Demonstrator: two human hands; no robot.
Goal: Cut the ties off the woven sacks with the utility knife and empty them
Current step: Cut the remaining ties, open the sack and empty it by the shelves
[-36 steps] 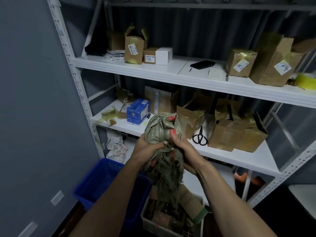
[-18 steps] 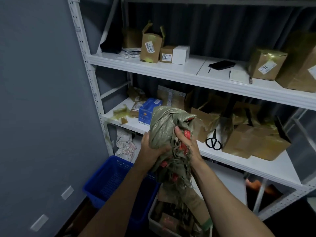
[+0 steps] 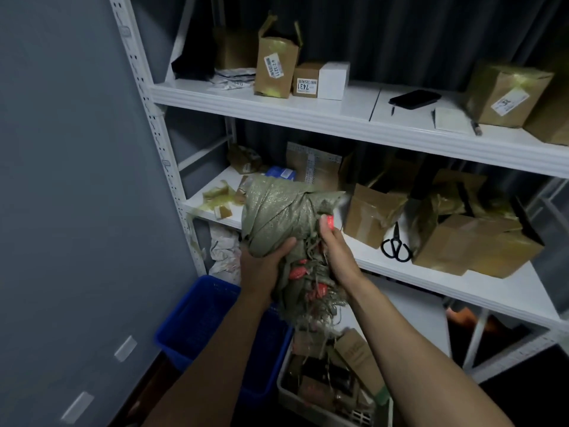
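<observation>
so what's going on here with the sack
A person stands at a white shelving unit, holding a green woven sack up in both hands. The left hand grips the sack's bunched lower part; the right hand holds its frayed side, where red markings show. The sack hangs over a grey bin of cardboard packages, beside a blue crate. No utility knife is visible; black scissors lie on the middle shelf.

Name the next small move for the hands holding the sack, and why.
Probably keep shaking the sack down over the grey bin: both the left hand and right hand grip it, its frayed mouth hangs open above the bin, and its upper part looks bulged.
</observation>
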